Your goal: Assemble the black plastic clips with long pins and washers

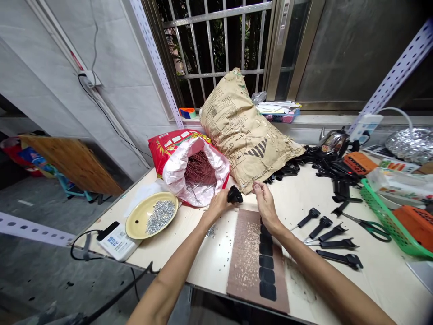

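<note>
My left hand (219, 204) is closed around a small black plastic part (234, 195), held just above the far end of a brown board (244, 253). A column of black pads (266, 266) runs down the board's right side. My right hand (264, 203) hovers beside the part with fingers pinched together near the brown paper sack (241, 128); what it pinches is too small to name. Behind my left hand, a red bag with a white liner (189, 169) lies open, full of thin metal rods.
A yellow dish of small screws (152, 216) and a white device (117, 241) lie at the left. Black handled parts (324, 232), green scissors (368, 225), a green basket (389, 221) and a heap of black parts (324, 164) fill the right side.
</note>
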Demonstrator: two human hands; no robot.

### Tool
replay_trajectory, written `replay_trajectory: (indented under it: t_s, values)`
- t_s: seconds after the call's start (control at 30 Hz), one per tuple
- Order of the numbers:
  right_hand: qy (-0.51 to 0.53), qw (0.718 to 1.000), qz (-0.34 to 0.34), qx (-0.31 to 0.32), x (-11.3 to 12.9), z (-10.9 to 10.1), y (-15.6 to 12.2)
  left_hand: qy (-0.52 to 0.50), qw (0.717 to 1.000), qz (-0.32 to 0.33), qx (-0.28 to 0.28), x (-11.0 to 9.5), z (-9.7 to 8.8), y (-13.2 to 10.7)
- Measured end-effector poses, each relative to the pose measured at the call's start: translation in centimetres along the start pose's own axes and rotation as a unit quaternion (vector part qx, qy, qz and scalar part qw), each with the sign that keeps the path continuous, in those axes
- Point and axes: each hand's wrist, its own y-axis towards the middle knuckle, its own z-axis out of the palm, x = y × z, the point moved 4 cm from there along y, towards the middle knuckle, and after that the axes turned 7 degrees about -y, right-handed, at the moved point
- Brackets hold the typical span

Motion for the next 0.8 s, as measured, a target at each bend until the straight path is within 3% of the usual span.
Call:
replay_trajectory:
  t_s: [0.3,0.47,0.63,0.8]
  values:
    - [0.077,0.990,0.033,-0.117,-0.1,-7.8,-0.4,0.014,0.983,0.167,0.076,-4.5,5.4,3.4]
    - [0.057,0.984,0.058,-0.161,-2.0,-11.4,-1.0,0.030,0.974,0.197,0.110,-5.7,8.4,4.9]
    - [0.059,0.980,0.068,-0.180,-2.9,-13.0,-0.8,0.046,0.967,0.212,0.132,-5.9,8.7,4.7]
    - [0.094,0.977,0.092,-0.168,-3.1,-12.7,-0.8,0.060,0.961,0.219,0.156,-5.9,8.7,4.9]
